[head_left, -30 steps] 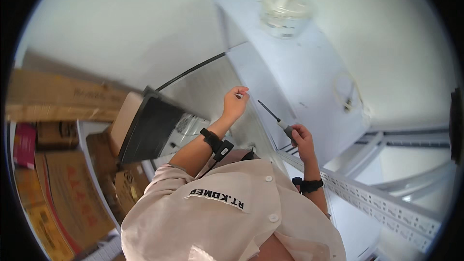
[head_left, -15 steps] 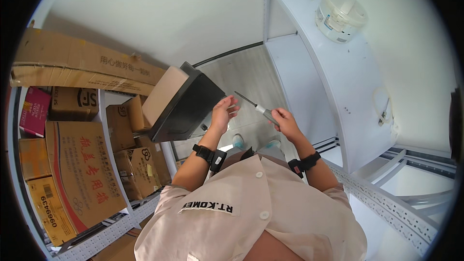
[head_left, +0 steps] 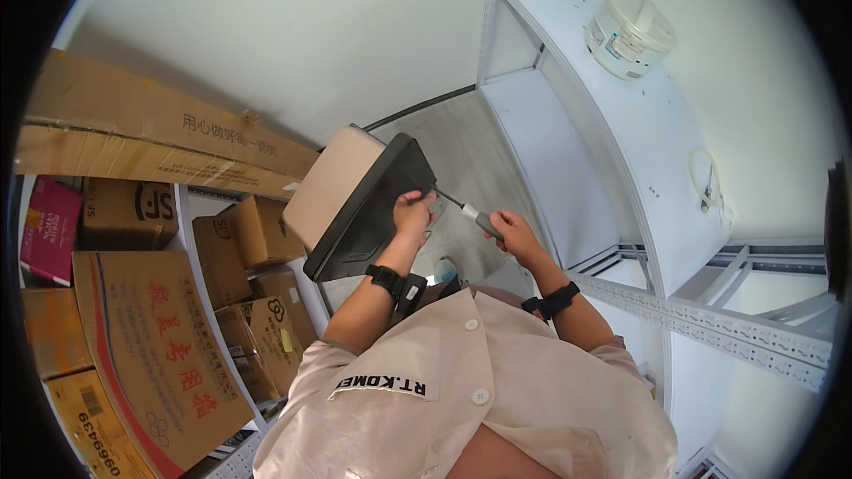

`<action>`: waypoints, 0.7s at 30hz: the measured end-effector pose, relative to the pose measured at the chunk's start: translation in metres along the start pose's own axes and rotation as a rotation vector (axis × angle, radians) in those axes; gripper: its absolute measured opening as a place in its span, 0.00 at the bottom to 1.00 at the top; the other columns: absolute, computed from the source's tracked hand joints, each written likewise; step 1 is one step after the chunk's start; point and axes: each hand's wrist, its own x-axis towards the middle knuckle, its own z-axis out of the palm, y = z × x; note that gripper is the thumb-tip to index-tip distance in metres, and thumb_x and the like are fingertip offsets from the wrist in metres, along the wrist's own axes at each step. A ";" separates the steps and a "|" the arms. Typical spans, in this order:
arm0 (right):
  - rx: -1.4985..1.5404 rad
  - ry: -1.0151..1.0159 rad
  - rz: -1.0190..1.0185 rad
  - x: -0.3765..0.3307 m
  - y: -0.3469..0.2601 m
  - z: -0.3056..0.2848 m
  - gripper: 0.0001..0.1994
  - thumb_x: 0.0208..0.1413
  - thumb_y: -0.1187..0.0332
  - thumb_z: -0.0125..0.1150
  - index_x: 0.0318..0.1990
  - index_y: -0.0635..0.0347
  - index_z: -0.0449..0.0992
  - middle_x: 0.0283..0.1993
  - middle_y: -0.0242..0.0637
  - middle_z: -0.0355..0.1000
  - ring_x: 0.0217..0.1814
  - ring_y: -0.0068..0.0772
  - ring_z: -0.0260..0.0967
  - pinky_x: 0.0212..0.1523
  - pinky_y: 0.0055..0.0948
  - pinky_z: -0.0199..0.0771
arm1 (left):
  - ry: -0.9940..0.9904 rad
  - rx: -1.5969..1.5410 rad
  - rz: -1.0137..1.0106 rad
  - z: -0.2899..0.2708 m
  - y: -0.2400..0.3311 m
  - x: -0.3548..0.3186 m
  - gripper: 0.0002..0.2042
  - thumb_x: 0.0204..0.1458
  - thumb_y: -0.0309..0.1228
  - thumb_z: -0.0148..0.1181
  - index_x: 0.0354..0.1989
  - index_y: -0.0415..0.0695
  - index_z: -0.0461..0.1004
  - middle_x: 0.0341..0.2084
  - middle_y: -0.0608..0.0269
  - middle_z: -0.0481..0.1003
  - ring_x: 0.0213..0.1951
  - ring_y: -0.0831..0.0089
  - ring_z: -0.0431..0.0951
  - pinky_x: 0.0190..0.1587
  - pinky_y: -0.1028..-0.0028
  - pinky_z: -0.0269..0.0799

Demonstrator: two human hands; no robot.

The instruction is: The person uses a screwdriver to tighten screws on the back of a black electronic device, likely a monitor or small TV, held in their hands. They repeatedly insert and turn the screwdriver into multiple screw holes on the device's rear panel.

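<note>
A screwdriver [head_left: 480, 219] with a grey handle and a thin dark shaft is in my right hand [head_left: 517, 239], its fingers wrapped round the handle. The shaft points up and left, its tip at the right edge of a thick beige block with a black panel [head_left: 377, 204]. Beside that tip is my left hand [head_left: 412, 215], its fingers curled against the black panel. Whatever sits between these fingertips, if anything, is too small to make out. The block's beige side [head_left: 335, 179] faces up and left, and the black panel is tilted toward me.
On the left, a shelf rack holds several cardboard boxes [head_left: 164, 355] and a magenta box [head_left: 51, 229]. One long carton [head_left: 169, 129] lies across its top. White shelves [head_left: 612, 98] curve along the right, with a lidded plastic bucket [head_left: 630, 35] and a pale cable [head_left: 706, 179] on them.
The screwdriver tip has come to the black panel's edge. My left hand has moved down onto the panel, its fingers now curled instead of spread. The view has shifted slightly.
</note>
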 end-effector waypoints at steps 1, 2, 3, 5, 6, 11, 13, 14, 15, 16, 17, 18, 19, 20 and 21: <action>0.011 0.011 -0.003 -0.001 0.001 0.002 0.15 0.63 0.56 0.52 0.41 0.60 0.74 0.30 0.33 0.73 0.20 0.16 0.57 0.20 0.18 0.58 | -0.019 -0.040 -0.012 0.001 0.001 0.002 0.10 0.51 0.25 0.64 0.39 0.47 0.69 0.27 0.68 0.72 0.26 0.78 0.71 0.26 0.76 0.72; 0.022 0.021 -0.006 0.000 0.001 0.005 0.15 0.63 0.56 0.52 0.42 0.60 0.74 0.30 0.33 0.73 0.19 0.16 0.57 0.20 0.18 0.58 | -0.074 -0.078 -0.030 0.003 0.000 0.005 0.10 0.52 0.25 0.62 0.40 0.46 0.69 0.28 0.67 0.73 0.27 0.77 0.72 0.27 0.76 0.73; 0.038 0.027 -0.012 0.001 0.001 0.008 0.15 0.63 0.56 0.52 0.42 0.60 0.74 0.30 0.33 0.74 0.19 0.16 0.57 0.20 0.17 0.58 | -0.127 -0.111 -0.043 0.004 0.002 0.010 0.09 0.53 0.25 0.60 0.41 0.45 0.69 0.30 0.66 0.73 0.28 0.77 0.73 0.28 0.76 0.73; 0.005 0.032 -0.014 0.004 0.002 0.010 0.15 0.63 0.56 0.52 0.41 0.60 0.74 0.30 0.34 0.74 0.19 0.16 0.57 0.20 0.18 0.57 | -0.186 -0.169 -0.069 0.006 0.001 0.016 0.07 0.56 0.24 0.54 0.42 0.44 0.69 0.31 0.65 0.74 0.30 0.76 0.75 0.29 0.76 0.74; -0.006 0.038 -0.014 0.005 0.003 0.010 0.15 0.63 0.56 0.52 0.41 0.59 0.74 0.30 0.34 0.74 0.19 0.16 0.57 0.19 0.18 0.57 | -0.197 -0.187 -0.085 0.012 0.004 0.012 0.06 0.57 0.24 0.51 0.42 0.44 0.69 0.31 0.64 0.75 0.31 0.75 0.76 0.30 0.76 0.75; 0.029 0.046 0.019 0.019 0.000 0.004 0.15 0.63 0.55 0.51 0.41 0.58 0.74 0.30 0.34 0.74 0.19 0.16 0.58 0.19 0.19 0.57 | -0.218 -0.244 -0.098 0.031 0.015 0.009 0.08 0.60 0.25 0.43 0.42 0.44 0.70 0.33 0.62 0.76 0.33 0.72 0.78 0.34 0.75 0.77; 0.044 0.035 0.044 0.025 -0.003 -0.002 0.15 0.63 0.55 0.51 0.42 0.57 0.74 0.30 0.34 0.74 0.18 0.17 0.58 0.19 0.19 0.57 | -0.212 -0.251 -0.113 0.037 0.019 0.012 0.09 0.61 0.25 0.41 0.42 0.44 0.70 0.35 0.61 0.77 0.34 0.71 0.79 0.35 0.74 0.78; 0.038 0.029 0.058 0.028 -0.004 -0.006 0.15 0.63 0.55 0.51 0.42 0.57 0.74 0.30 0.34 0.74 0.18 0.17 0.58 0.19 0.19 0.57 | -0.211 -0.251 -0.123 0.040 0.022 0.013 0.09 0.61 0.25 0.41 0.43 0.44 0.70 0.35 0.61 0.77 0.34 0.71 0.79 0.36 0.74 0.78; 0.034 0.020 0.075 0.030 -0.006 -0.008 0.15 0.63 0.55 0.51 0.42 0.57 0.74 0.30 0.34 0.74 0.18 0.17 0.58 0.19 0.20 0.57 | -0.206 -0.250 -0.134 0.041 0.021 0.016 0.09 0.61 0.25 0.41 0.43 0.44 0.70 0.36 0.61 0.77 0.35 0.71 0.79 0.36 0.73 0.78; 0.023 -0.004 0.098 0.032 -0.009 -0.012 0.15 0.63 0.55 0.51 0.43 0.57 0.73 0.30 0.33 0.74 0.19 0.17 0.59 0.19 0.20 0.58 | -0.201 -0.249 -0.146 0.041 0.020 0.018 0.09 0.61 0.25 0.41 0.44 0.44 0.69 0.36 0.60 0.77 0.35 0.70 0.79 0.36 0.73 0.79; 0.012 -0.028 0.121 0.035 -0.013 -0.015 0.15 0.63 0.55 0.51 0.43 0.56 0.73 0.31 0.32 0.74 0.19 0.18 0.59 0.20 0.20 0.58 | -0.201 -0.261 -0.148 0.042 0.019 0.021 0.09 0.61 0.26 0.41 0.44 0.44 0.69 0.37 0.60 0.77 0.35 0.70 0.79 0.36 0.73 0.78; 0.004 -0.049 0.144 0.036 -0.016 -0.019 0.15 0.63 0.54 0.51 0.44 0.56 0.72 0.32 0.32 0.74 0.20 0.18 0.60 0.20 0.20 0.59 | -0.202 -0.270 -0.151 0.043 0.018 0.023 0.09 0.62 0.26 0.42 0.45 0.44 0.69 0.37 0.60 0.77 0.35 0.70 0.79 0.37 0.73 0.78; -0.023 -0.070 0.159 0.036 -0.018 -0.022 0.15 0.63 0.55 0.52 0.46 0.56 0.71 0.33 0.32 0.74 0.21 0.18 0.60 0.21 0.21 0.59 | -0.203 -0.280 -0.155 0.043 0.016 0.024 0.08 0.62 0.27 0.42 0.45 0.44 0.69 0.37 0.60 0.77 0.36 0.70 0.79 0.37 0.73 0.78; -0.049 -0.092 0.174 0.037 -0.019 -0.025 0.15 0.63 0.56 0.52 0.49 0.56 0.70 0.34 0.32 0.74 0.22 0.18 0.61 0.22 0.21 0.60 | -0.209 -0.270 -0.153 0.043 0.014 0.025 0.08 0.63 0.28 0.43 0.45 0.45 0.69 0.38 0.61 0.77 0.36 0.70 0.79 0.38 0.73 0.78; -0.077 -0.114 0.190 0.038 -0.021 -0.028 0.17 0.62 0.57 0.53 0.52 0.56 0.69 0.35 0.32 0.74 0.22 0.18 0.61 0.23 0.21 0.60 | -0.214 -0.261 -0.151 0.043 0.012 0.026 0.07 0.63 0.29 0.44 0.44 0.46 0.69 0.38 0.62 0.77 0.37 0.70 0.79 0.39 0.73 0.77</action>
